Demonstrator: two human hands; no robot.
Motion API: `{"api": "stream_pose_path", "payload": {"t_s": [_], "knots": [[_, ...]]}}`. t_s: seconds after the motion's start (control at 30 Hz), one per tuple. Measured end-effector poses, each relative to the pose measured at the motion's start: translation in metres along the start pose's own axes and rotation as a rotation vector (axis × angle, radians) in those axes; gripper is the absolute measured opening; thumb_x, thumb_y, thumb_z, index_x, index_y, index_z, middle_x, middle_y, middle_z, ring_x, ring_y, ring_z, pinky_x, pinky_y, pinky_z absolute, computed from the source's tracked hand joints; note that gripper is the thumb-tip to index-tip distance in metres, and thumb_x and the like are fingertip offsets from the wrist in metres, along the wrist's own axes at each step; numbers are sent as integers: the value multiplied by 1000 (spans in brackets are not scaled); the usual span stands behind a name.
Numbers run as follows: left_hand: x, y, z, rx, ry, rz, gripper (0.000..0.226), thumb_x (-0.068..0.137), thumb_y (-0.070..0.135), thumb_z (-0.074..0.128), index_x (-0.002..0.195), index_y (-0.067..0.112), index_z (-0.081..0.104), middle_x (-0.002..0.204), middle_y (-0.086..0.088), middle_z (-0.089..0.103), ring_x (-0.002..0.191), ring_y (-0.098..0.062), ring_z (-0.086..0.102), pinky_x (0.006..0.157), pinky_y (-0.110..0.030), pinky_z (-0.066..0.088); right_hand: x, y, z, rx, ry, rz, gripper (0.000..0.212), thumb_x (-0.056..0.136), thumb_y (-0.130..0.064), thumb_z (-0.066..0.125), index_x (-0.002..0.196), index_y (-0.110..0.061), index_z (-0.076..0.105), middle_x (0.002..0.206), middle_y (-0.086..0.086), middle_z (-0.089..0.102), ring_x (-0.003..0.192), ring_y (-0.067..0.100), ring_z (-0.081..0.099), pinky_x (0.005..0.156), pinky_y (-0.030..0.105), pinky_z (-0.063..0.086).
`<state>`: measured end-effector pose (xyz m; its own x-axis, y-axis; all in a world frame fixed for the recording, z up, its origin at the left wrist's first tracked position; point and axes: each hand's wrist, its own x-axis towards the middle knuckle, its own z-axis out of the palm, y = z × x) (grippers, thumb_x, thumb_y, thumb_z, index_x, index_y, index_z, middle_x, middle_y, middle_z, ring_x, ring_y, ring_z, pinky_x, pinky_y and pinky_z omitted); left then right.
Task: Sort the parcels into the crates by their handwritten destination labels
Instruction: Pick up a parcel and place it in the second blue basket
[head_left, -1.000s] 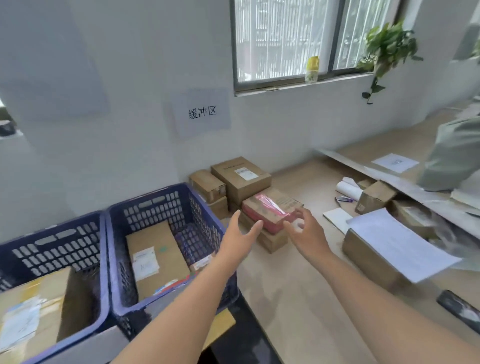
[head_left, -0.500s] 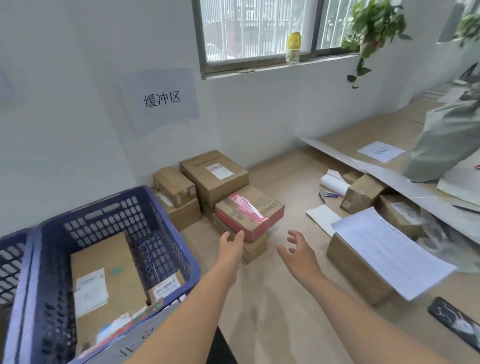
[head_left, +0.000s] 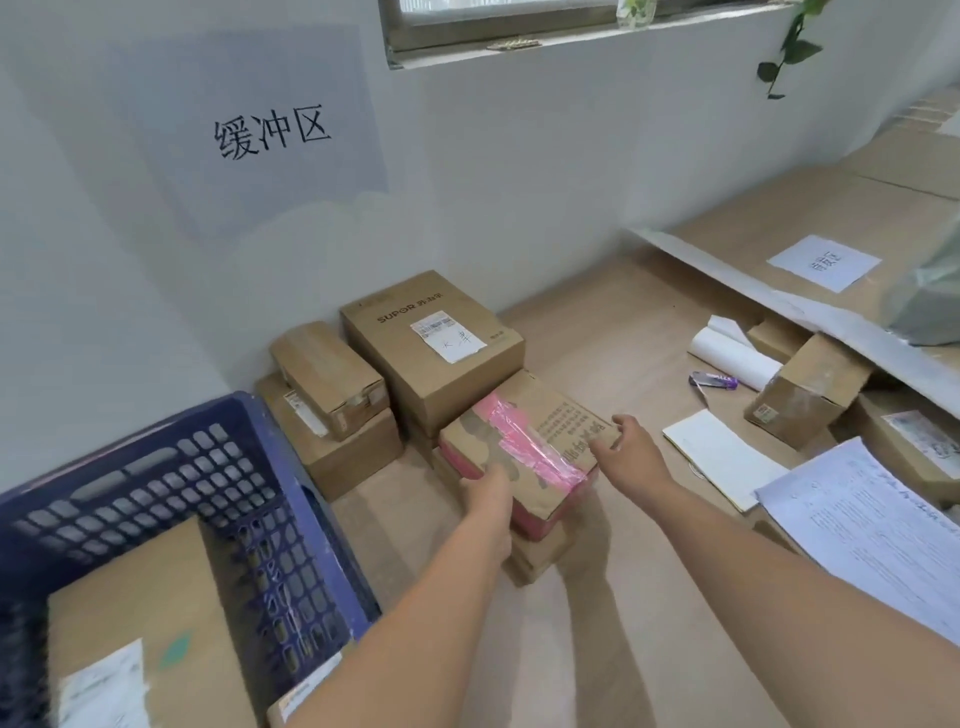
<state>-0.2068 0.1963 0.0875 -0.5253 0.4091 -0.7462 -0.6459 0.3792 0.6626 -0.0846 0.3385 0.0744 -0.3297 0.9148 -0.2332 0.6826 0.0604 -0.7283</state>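
A cardboard parcel with pink tape (head_left: 524, 441) lies on top of a lower box on the floor. My left hand (head_left: 485, 491) grips its near left edge and my right hand (head_left: 626, 447) holds its right corner. Behind it stands a larger SUPOR box (head_left: 431, 343) with a white handwritten label. To the left, a small box (head_left: 327, 376) is stacked on another. A blue crate (head_left: 171, 499) at the lower left holds a flat cardboard parcel (head_left: 150, 623) with a white label.
Several more boxes (head_left: 808, 387) sit at the right under a low shelf (head_left: 779, 291). Printed sheets (head_left: 872, 530), a notebook (head_left: 719, 457), a paper roll (head_left: 732, 356) and a purple marker (head_left: 714, 382) lie there. A paper sign (head_left: 270, 130) hangs on the wall.
The view has moved closer and downward. Both hands reached forward from open air and took hold of the pink-taped parcel at its left and right sides.
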Motion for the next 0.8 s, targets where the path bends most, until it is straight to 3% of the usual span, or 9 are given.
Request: {"api": "stream_pose_path", "payload": {"t_s": [0.1, 0.2, 0.27, 0.33, 0.43, 0.57, 0.63, 0.8], "knots": [[27, 8, -1, -8, -40, -87, 60, 102, 40, 37, 157, 22, 22, 146, -6, 49, 126, -31, 51, 100, -48, 39, 30, 3, 10, 17, -4, 66, 59, 98, -31, 50, 151, -10, 36, 150, 15, 44, 135, 30, 45, 107, 37, 36], [38, 11, -3, 20, -60, -85, 42, 107, 32, 32, 146, 19, 39, 111, -2, 63, 79, -17, 55, 75, -33, 44, 44, 7, 20, 43, -43, 131, 60, 99, -30, 46, 154, -10, 31, 152, 13, 43, 138, 30, 42, 107, 35, 34], [38, 11, -5, 75, -89, -86, 34, 107, 34, 31, 134, 23, 47, 93, 2, 62, 72, -14, 54, 59, -26, 48, 50, 10, 25, 56, -38, 139, 61, 99, -29, 47, 153, -7, 32, 152, 15, 42, 138, 30, 42, 108, 35, 34], [47, 8, -5, 45, -114, -117, 42, 104, 40, 33, 138, 22, 49, 103, -2, 65, 81, -19, 60, 63, -32, 50, 53, 14, 28, 63, -24, 138, 63, 97, -30, 50, 152, -5, 34, 149, 16, 42, 134, 30, 44, 108, 37, 34], [55, 7, -5, 22, -140, -140, 45, 102, 41, 33, 140, 24, 49, 113, -5, 64, 92, -25, 62, 83, -43, 49, 51, 15, 26, 59, -24, 153, 62, 97, -30, 52, 151, -4, 38, 146, 18, 40, 128, 31, 48, 107, 36, 36], [74, -2, -7, 21, -101, -115, 57, 91, 47, 39, 146, 30, 42, 118, -8, 69, 95, -29, 70, 71, -47, 60, 40, 16, 16, 42, -26, 157, 53, 97, -32, 50, 145, -8, 51, 145, 19, 42, 128, 31, 50, 107, 35, 37], [98, -16, -4, 20, -89, -90, 67, 79, 55, 45, 144, 39, 44, 120, -7, 70, 97, -33, 71, 75, -56, 59, 26, 12, 7, 64, -27, 153, 49, 97, -33, 49, 142, -14, 55, 143, 17, 43, 126, 30, 51, 105, 34, 37], [42, -6, -6, -58, -124, -52, 58, 77, 59, 48, 126, 31, 58, 104, -8, 77, 90, -36, 74, 73, -60, 57, -18, 15, -25, 147, 11, 143, 41, 85, -42, 47, 116, -25, 69, 125, 10, 59, 107, 23, 58, 94, 36, 47]]}}
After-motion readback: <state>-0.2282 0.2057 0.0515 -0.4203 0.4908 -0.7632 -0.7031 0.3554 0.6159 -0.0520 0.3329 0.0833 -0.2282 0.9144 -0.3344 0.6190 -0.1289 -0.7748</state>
